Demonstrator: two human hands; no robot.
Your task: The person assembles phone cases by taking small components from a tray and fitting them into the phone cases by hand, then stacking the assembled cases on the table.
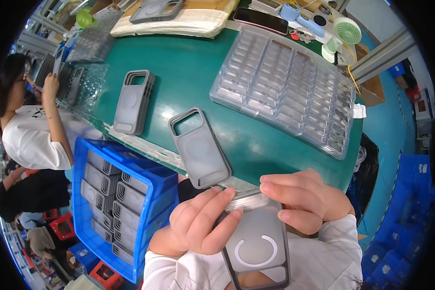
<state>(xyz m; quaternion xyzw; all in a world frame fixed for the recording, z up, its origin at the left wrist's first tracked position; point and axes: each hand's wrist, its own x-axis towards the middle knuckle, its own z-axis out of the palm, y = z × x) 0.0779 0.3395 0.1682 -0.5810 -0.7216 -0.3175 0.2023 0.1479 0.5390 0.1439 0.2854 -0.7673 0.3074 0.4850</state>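
Close to my body, a grey translucent phone case (256, 232) with a white ring on its back is held up, camera opening toward me. My left hand (198, 222) is closed on its far left corner. Opposite it, my right hand (304, 200) pinches the far right corner. A shiny clear strip (248, 202) lies across that far end between my fingertips; whether it is loose or fixed there I cannot tell. Just beyond my hands, another grey phone case (199, 150) lies on the green mat (179, 63). Farther left rests a stack of grey cases (133, 104).
A blue crate (147, 193) full of grey cases stands at the left. Clear trays (280, 87) with small compartments are stacked at the right. Behind them are a phone (261, 21) and a green fan (345, 34). A co-worker (34, 116) sits at the far left.
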